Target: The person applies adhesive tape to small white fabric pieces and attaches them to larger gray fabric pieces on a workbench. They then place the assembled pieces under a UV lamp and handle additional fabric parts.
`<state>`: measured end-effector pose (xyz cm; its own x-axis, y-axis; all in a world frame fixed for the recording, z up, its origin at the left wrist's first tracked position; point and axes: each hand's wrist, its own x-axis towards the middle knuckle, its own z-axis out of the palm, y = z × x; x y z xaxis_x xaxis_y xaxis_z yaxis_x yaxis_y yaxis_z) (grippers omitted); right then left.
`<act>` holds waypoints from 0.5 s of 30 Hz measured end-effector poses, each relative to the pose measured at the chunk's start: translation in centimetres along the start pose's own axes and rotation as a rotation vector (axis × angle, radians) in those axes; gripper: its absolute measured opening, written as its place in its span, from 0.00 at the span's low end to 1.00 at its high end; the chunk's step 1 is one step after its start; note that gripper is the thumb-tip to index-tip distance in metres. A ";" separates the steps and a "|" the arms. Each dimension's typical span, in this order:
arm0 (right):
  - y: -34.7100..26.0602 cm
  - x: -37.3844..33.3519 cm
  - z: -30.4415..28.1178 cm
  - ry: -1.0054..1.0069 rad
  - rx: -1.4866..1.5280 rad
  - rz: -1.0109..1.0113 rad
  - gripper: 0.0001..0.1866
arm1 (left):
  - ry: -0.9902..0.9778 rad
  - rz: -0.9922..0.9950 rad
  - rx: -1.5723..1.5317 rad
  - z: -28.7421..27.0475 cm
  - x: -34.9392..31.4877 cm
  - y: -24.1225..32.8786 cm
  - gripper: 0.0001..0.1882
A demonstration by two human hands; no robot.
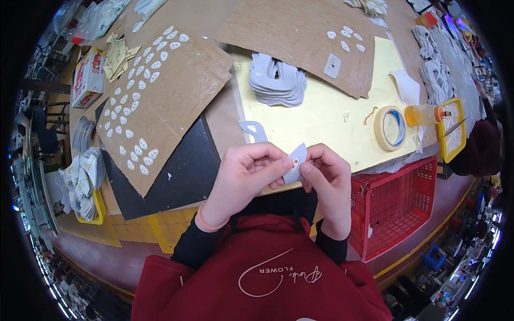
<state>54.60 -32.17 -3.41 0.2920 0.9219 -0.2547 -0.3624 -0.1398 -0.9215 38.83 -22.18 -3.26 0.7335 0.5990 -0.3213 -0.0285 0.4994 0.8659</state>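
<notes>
In front of the red garment (251, 251), the grips of the left hand (243, 172) and right hand (329, 176) are nearly closed, thumbs against fingers, pinching opposite sides of one thin grey piece (299, 152) at the near edge of the worktop (222, 125) — a small whitish part (295, 160) shows on its face beside the left thumb. The piece looks flexible, so uneven pressure could crease it, and a sliding left thumb could push the whitish part askew. Beyond lie a curved grey cut-out (257, 130), then a stack of grey pieces (278, 90) on a yellow sheet (316, 120).
</notes>
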 end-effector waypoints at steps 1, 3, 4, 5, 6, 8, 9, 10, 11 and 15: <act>-0.2 0.0 -0.2 -0.030 -0.024 0.001 0.02 | -0.018 -0.022 -0.008 -0.1 0.0 0.0 0.08; -0.3 -0.1 -0.6 -0.087 -0.077 0.011 0.02 | -0.069 -0.030 0.035 -0.1 -0.1 0.2 0.07; -0.3 -0.2 -0.7 -0.118 -0.102 0.016 0.02 | -0.093 -0.034 0.056 -0.1 -0.1 0.3 0.07; -0.4 -0.2 -0.6 -0.127 -0.096 0.028 0.02 | -0.111 -0.012 0.070 -0.1 -0.1 0.3 0.06; -0.5 -0.3 -0.5 -0.136 -0.088 0.040 0.02 | -0.129 0.008 0.085 -0.3 -0.1 0.4 0.06; -0.4 -0.3 -0.5 -0.167 -0.055 0.049 0.01 | -0.177 0.050 0.148 -0.7 -0.1 0.5 0.05; -0.1 -0.3 -0.6 -0.189 -0.030 0.046 0.01 | -0.208 0.072 0.195 -1.1 0.0 0.4 0.05; 0.1 -0.2 -0.6 -0.210 -0.005 0.043 0.02 | -0.240 0.093 0.242 -1.3 0.1 0.3 0.05; 0.1 -0.3 -0.5 -0.214 -0.003 0.046 0.02 | -0.248 0.048 0.237 -1.3 0.2 0.6 0.05; 0.3 -0.3 -0.4 -0.211 -0.005 0.036 0.02 | -0.258 -0.030 0.189 -1.1 0.5 1.2 0.07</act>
<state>54.77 -32.67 -3.70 0.0865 0.9714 -0.2211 -0.3650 -0.1756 -0.9143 38.38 -20.62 -2.83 0.8808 0.3951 -0.2608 0.1047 0.3747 0.9212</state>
